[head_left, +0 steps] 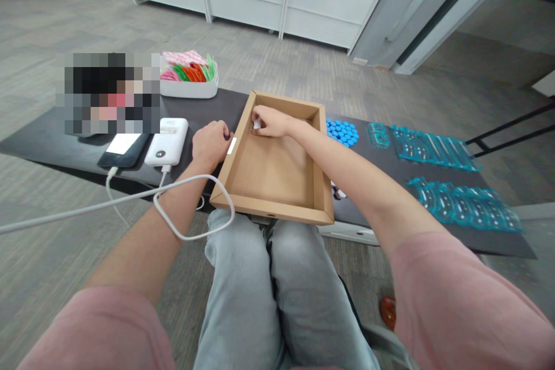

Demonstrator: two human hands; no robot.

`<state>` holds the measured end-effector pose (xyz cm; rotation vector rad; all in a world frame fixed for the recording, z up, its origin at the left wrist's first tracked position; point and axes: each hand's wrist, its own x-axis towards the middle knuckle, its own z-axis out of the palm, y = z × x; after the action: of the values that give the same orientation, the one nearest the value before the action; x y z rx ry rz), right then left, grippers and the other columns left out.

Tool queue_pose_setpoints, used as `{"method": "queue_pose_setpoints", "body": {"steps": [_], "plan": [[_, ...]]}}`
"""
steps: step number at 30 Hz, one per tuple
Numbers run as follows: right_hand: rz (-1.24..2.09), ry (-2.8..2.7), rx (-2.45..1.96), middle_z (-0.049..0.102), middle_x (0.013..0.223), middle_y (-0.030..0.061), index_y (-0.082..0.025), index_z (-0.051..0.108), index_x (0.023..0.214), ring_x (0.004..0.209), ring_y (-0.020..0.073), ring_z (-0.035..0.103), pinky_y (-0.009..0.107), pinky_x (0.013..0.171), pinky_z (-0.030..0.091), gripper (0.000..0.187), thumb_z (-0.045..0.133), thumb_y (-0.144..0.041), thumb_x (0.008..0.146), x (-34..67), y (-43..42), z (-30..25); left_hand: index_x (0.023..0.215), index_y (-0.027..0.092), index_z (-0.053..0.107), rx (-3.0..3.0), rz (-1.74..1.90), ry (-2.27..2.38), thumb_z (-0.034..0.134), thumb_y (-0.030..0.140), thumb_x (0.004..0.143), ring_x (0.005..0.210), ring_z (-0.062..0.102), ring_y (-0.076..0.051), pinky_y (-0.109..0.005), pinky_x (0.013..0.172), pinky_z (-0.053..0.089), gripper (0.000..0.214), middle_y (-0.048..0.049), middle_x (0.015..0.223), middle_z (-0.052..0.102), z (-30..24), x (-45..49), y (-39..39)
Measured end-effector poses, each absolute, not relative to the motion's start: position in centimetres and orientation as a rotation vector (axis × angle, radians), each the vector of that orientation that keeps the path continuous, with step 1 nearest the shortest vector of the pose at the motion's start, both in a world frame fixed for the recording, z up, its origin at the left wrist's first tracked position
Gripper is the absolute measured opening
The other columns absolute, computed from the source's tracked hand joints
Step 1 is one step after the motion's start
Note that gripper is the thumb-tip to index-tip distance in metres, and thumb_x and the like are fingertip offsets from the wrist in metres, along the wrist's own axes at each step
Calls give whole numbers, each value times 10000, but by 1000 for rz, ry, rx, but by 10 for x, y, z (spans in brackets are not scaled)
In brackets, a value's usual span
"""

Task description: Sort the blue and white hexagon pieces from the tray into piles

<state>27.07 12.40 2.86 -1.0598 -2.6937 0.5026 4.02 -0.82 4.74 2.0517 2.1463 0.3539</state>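
Note:
A shallow brown cardboard box (277, 170), without a lid, lies tilted at the table's front edge above my knees. My right hand (269, 121) reaches inside it near the far left corner. Its fingers are closed on a small white piece (257, 124), close to the left wall; the exact kind is too small to tell. Outside that wall, beside a white label (232, 145), rests my left hand (211, 143) with its fingers curled. Whatever those fingers hold, if anything, is hidden.
Left on the dark table (229, 103) are a white power bank (167, 141), a phone (124, 149) and a white basket (189, 89) of colourful strips. A white cable (186, 237) loops over my left forearm. Blue caps (342, 133) and teal clear plastic pieces (463, 206) lie right.

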Motion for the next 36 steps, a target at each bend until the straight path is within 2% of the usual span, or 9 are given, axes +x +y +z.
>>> {"method": "queue_pose_setpoints", "body": {"steps": [4,10,18,21,25,31,36], "plan": [[527,-2806,-906,731,1196,100,-214,729,1136,1046,281,689,404,1033,552,201,783,-178,946,277,106,38,1199,250,818,2065,334,2140,641,346,1082,1243,799,-369,-423,1010,578,232,-168,1350,840,48,39,-8],[632,-2797,-805,707,1166,70,-220,794,1119,946,234,692,357,917,563,211,785,-162,916,327,49,58,1223,248,826,2065,304,2152,625,332,1084,1264,801,-368,-423,1014,581,259,-170,1374,844,48,40,-8],[791,-2524,-864,706,1249,73,-242,743,1163,904,192,697,341,820,610,269,881,-374,974,377,7,79,1216,248,842,2024,331,2172,658,317,1036,1255,803,-386,-443,1025,586,266,-183,1350,843,49,41,-8],[694,-2422,-946,741,1158,53,-259,722,1195,886,193,684,342,830,601,217,820,-383,1046,402,-4,90,1204,253,823,1987,318,2171,658,324,1054,1274,784,-375,-426,1028,570,234,-166,1335,834,52,41,-10],[613,-2270,-1157,801,1072,42,-269,716,1294,919,223,730,375,879,623,328,813,-505,1089,466,-28,104,1258,208,779,1998,249,2141,595,354,1109,1283,747,-355,-413,1037,532,278,-169,1413,801,54,40,-10],[759,-2098,-1499,881,1094,86,-284,805,1163,1019,294,827,469,981,723,443,885,-691,1004,564,-64,86,1252,218,795,2035,177,2215,533,339,1099,1149,738,-330,-371,928,518,327,-144,1303,807,51,40,-6],[935,-2028,-1637,912,1139,91,-259,867,1134,974,274,869,447,938,751,446,926,-659,945,596,-74,51,1240,229,782,2047,130,2252,523,345,1109,1109,730,-328,-356,871,492,313,-140,1275,816,50,39,-5]]}}
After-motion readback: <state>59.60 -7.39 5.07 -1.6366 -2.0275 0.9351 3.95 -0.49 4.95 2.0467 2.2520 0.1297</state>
